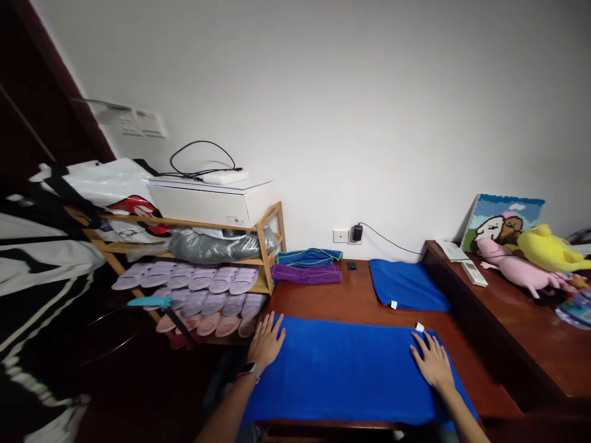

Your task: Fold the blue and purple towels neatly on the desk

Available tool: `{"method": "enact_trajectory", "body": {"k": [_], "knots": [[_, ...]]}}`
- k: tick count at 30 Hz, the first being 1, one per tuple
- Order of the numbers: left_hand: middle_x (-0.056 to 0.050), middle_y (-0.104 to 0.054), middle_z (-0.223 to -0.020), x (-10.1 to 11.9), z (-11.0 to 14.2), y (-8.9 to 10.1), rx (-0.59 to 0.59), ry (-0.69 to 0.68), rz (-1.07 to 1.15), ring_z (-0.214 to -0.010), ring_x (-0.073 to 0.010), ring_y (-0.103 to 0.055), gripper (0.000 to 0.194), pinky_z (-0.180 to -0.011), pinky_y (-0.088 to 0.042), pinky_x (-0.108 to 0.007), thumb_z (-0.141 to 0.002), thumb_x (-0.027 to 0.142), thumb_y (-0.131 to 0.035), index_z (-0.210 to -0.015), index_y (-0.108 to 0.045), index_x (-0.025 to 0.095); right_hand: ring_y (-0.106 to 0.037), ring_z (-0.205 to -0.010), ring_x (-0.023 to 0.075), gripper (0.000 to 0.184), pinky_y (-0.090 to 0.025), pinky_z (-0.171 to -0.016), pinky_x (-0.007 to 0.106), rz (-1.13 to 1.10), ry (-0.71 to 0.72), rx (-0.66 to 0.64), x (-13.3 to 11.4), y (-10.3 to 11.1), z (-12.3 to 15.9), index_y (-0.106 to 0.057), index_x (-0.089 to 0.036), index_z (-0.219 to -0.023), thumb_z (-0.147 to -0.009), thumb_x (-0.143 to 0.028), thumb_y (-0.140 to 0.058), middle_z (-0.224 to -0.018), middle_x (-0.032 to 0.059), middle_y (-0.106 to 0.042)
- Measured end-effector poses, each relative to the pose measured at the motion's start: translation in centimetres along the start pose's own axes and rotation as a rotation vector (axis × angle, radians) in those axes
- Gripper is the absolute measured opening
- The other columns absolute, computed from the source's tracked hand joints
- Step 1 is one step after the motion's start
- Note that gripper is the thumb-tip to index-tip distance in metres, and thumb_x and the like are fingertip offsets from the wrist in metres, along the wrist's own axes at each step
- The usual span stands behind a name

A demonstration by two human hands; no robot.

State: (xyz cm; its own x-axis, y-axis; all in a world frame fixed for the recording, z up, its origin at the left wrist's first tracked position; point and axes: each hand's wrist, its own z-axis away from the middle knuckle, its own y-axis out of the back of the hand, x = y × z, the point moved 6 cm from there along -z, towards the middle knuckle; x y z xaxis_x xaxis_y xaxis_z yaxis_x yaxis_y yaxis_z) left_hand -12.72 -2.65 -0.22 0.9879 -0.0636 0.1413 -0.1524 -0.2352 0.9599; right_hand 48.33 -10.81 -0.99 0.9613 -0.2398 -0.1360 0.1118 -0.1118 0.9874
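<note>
Dim, soft light pales the wall [369, 135] above the large blue cloth [346, 369], greying higher up, while near-black shadow lies to the cloth's left, and wide-angle stretch and blur smear the black-and-white fabric [41, 246] farther left and the clear plastic container [577, 311] far to the cloth's right.

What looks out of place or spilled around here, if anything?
Nothing looks spilled. What stands out is the black cable, standing in a loose loop above the white box rather than coiled flat. The blue cloth under the left hand and right hand lies fairly smooth.
</note>
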Motion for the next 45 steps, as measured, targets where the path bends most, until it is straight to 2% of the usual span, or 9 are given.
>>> {"method": "enact_trajectory", "body": {"k": [14, 21, 26, 28, 30, 36, 39, 42, 45], "knots": [[-0.015, -0.047, -0.172, 0.8, -3.5, 0.5, -0.043, 0.043, 0.059, -0.162, -0.0362, -0.038, 0.063, -0.13, -0.032, -0.06, -0.105, 0.044, -0.041, -0.163, -0.053, 0.023, -0.023, -0.167, 0.0382, 0.086, -0.022, -0.131, 0.065, 0.003, -0.129, -0.087, 1.2, 0.1, -3.1, -0.045, -0.034, -0.167, -0.095, -0.075, -0.023, -0.179, 0.0086, -0.033], [-0.009, -0.048, -0.172, -0.4, -1.7, 1.3, -0.083, -0.029, 0.1, -0.162, -0.0316, -0.04, 0.064, -0.133, -0.027, -0.055, -0.105, 0.055, -0.045, -0.162, -0.053, 0.03, -0.024, -0.166, 0.0421, 0.086, -0.018, -0.128, 0.071, -0.002, -0.173, -0.14, 2.0, -0.1, -3.9, -0.038, -0.037, -0.169, -0.095, -0.076, -0.023, -0.182, 0.0096, -0.024], [-0.013, -0.046, -0.173, -1.1, -0.4, 1.7, -0.05, -0.007, 0.147, -0.163, -0.0319, -0.037, 0.068, -0.133, -0.029, -0.052, -0.106, 0.053, -0.044, -0.165, -0.049, 0.02, -0.023, -0.166, 0.0438, 0.089, -0.017, -0.13, 0.07, 0.07, -0.163, -0.198, 1.7, 0.9, -4.1, -0.038, -0.031, -0.17, -0.094, -0.077, -0.03, -0.18, 0.0143, -0.03], [-0.015, -0.046, -0.173, -0.9, -0.5, 1.9, -0.08, 0.014, 0.143, -0.163, -0.0329, -0.036, 0.07, -0.133, -0.028, -0.053, -0.105, 0.052, -0.045, -0.165, -0.048, 0.017, -0.02, -0.167, 0.0415, 0.086, -0.016, -0.132, 0.066, 0.1, -0.113, -0.148, -1.2, 2.1, -4.0, -0.039, -0.025, -0.17, -0.098, -0.07, -0.029, -0.18, 0.0145, -0.03], [-0.016, -0.045, -0.173, -0.4, -0.7, 2.3, -0.077, 0.016, 0.13, -0.164, -0.0338, -0.035, 0.071, -0.134, -0.026, -0.054, -0.103, 0.049, -0.048, -0.165, -0.049, 0.015, -0.019, -0.168, 0.038, 0.078, -0.015, -0.134, 0.061, 0.092, 0.015, -0.064, -6.8, 3.2, -3.4, -0.042, -0.019, -0.169, -0.104, -0.059, -0.026, -0.179, 0.0136, -0.031], [-0.012, -0.04, -0.176, 4.4, -0.9, 3.1, 0.052, -0.192, 0.154, -0.165, -0.029, -0.032, 0.064, -0.137, -0.019, -0.05, -0.101, 0.031, -0.048, -0.163, -0.052, 0.017, -0.028, -0.166, 0.0302, 0.065, -0.02, -0.135, 0.054, -0.161, 0.517, -0.081, -31.6, 2.7, 2.0, -0.043, -0.015, -0.168, -0.11, -0.04, -0.027, -0.176, 0.0111, -0.038], [-0.01, -0.044, -0.174, 5.1, -0.7, 1.5, -0.015, -0.186, 0.151, -0.163, -0.031, -0.037, 0.059, -0.134, -0.027, -0.054, -0.104, 0.039, -0.049, -0.162, -0.055, 0.025, -0.027, -0.166, 0.0282, 0.065, -0.02, -0.136, 0.054, -0.234, 0.606, -0.2, -39.9, 1.0, 4.4, -0.038, -0.019, -0.171, -0.111, -0.043, -0.028, -0.177, 0.0089, -0.036], [-0.012, -0.044, -0.174, 3.9, -0.6, 0.2, -0.027, -0.145, 0.129, -0.162, -0.0334, -0.039, 0.063, -0.132, -0.03, -0.057, -0.106, 0.052, -0.051, -0.164, -0.051, 0.027, -0.022, -0.168, 0.0262, 0.066, -0.015, -0.137, 0.052, -0.22, 0.574, -0.245, -40.9, -0.3, 4.5, -0.033, -0.022, -0.173, -0.112, -0.047, -0.025, -0.179, 0.006, -0.029], [-0.015, -0.04, -0.176, 2.5, -0.6, -0.1, -0.024, -0.141, 0.107, -0.163, -0.034, -0.036, 0.07, -0.133, -0.029, -0.057, -0.106, 0.062, -0.05, -0.166, -0.048, 0.026, -0.019, -0.169, 0.0252, 0.068, -0.012, -0.137, 0.051, -0.122, 0.444, -0.24, -34.0, -0.8, 2.6, -0.029, -0.023, -0.174, -0.112, -0.05, -0.021, -0.18, 0.0046, -0.025]]}}
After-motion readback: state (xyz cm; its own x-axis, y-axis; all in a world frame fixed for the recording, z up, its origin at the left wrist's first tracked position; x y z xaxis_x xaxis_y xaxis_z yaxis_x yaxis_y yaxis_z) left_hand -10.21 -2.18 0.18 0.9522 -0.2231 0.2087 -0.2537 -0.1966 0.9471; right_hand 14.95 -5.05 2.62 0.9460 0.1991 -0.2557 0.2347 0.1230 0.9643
